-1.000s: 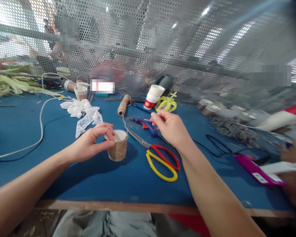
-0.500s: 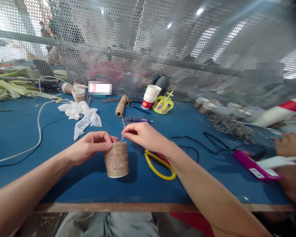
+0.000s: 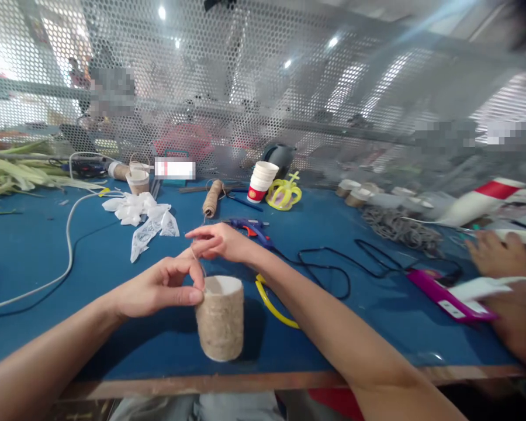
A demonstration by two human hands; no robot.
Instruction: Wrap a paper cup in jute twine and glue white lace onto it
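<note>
Your left hand [image 3: 164, 290] is closed in a pinch grip on the twine-wrapped cup [image 3: 221, 318], with the thumb pressed to its upper left side and the fingertips curled at the rim. The cup is upright, open end up, close to the near edge of the blue table [image 3: 48, 263] and in front of you; whether its base rests on the surface cannot be told. Your right hand [image 3: 221, 241] sits just behind and above the cup, and its grip is clenched on a thin twine strand [image 3: 197, 260] that runs down to the rim beside your left fingertips. The 2 hands are near each other but not touching. Behind your right hand lies a blue glue gun [image 3: 251, 227], and farther back a twine spool [image 3: 213, 197], a stack of paper cups [image 3: 262, 181] and a yellow crown-shaped piece [image 3: 284, 194]. Yellow scissor handles [image 3: 269, 301] show just right of the cup, partly covered by your forearm. White lace scraps [image 3: 146, 217] and a white cable [image 3: 69, 234] lie to the left, and a black cable [image 3: 333, 270] to the right. At the far right edge another person's hand [image 3: 494, 255] rests near a magenta item [image 3: 447, 296], well apart from your work.
</note>
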